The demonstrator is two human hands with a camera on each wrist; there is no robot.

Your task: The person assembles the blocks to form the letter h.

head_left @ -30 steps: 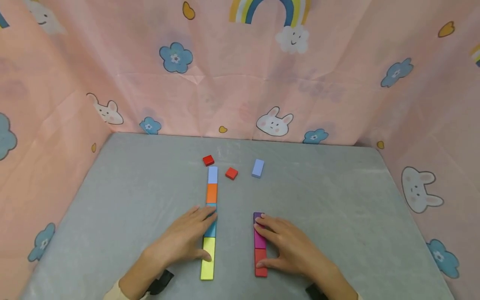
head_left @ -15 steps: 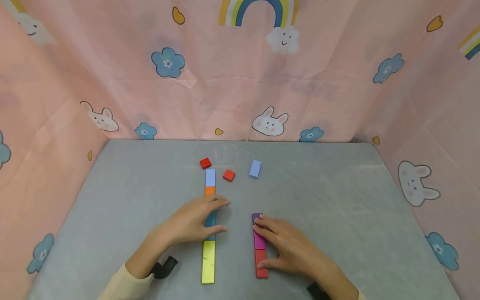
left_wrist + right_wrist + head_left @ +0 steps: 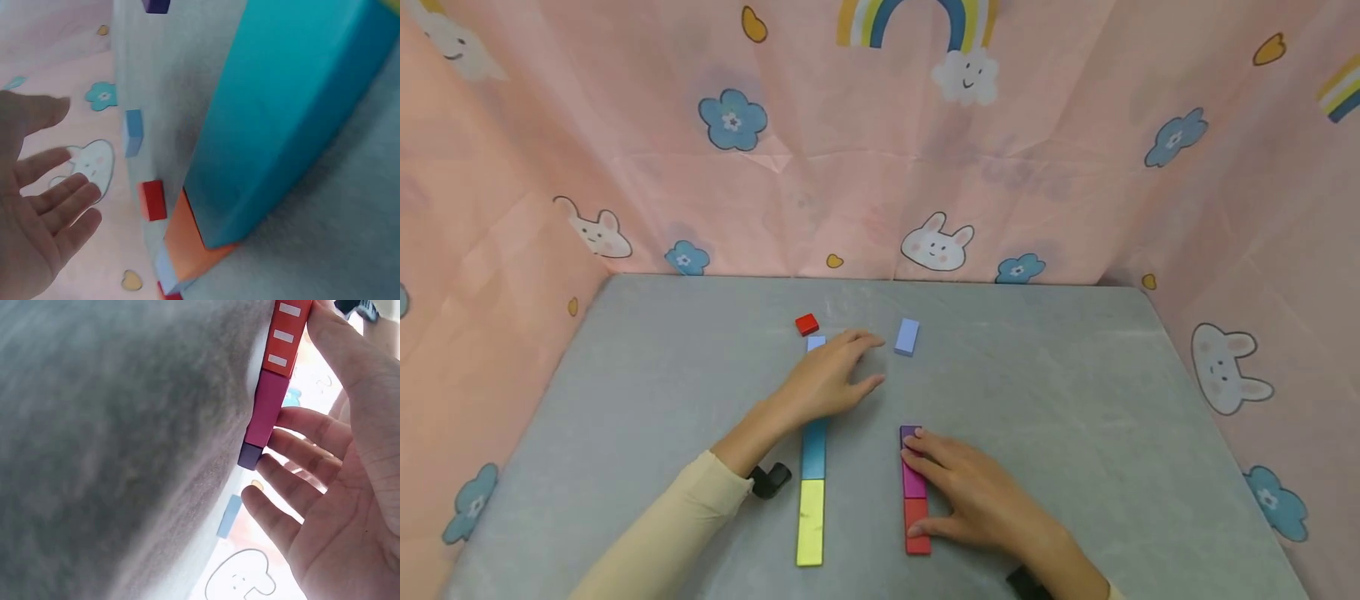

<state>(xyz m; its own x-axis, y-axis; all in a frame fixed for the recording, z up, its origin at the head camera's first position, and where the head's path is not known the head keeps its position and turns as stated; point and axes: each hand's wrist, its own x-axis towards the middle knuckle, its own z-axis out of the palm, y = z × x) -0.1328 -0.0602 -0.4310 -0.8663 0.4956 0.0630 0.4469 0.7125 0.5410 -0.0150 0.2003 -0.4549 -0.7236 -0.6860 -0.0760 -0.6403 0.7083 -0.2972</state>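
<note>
My left hand (image 3: 827,375) hovers over the far part of the left row, fingers and thumb apart with nothing between them. That row has a yellow block (image 3: 810,523), a teal block (image 3: 814,450), an orange block (image 3: 194,244) hidden under the hand in the head view, and a light blue block (image 3: 816,342). A loose red block (image 3: 154,200) shows in the left wrist view; the hand covers it from above. My right hand (image 3: 977,492) rests its fingertips along a second row: purple block (image 3: 908,431), magenta block (image 3: 913,483) and red block (image 3: 916,546).
Beyond the left row lies another small red block (image 3: 807,325). A loose light blue block (image 3: 907,337) lies to the right of the left fingertips. The grey tabletop (image 3: 1075,400) ends at a pink patterned cloth (image 3: 820,200) behind and at both sides.
My left hand has left the yellow and teal blocks and moved forward and right, over the row's far end. The right hand stays on its row. The view has shifted slightly.
</note>
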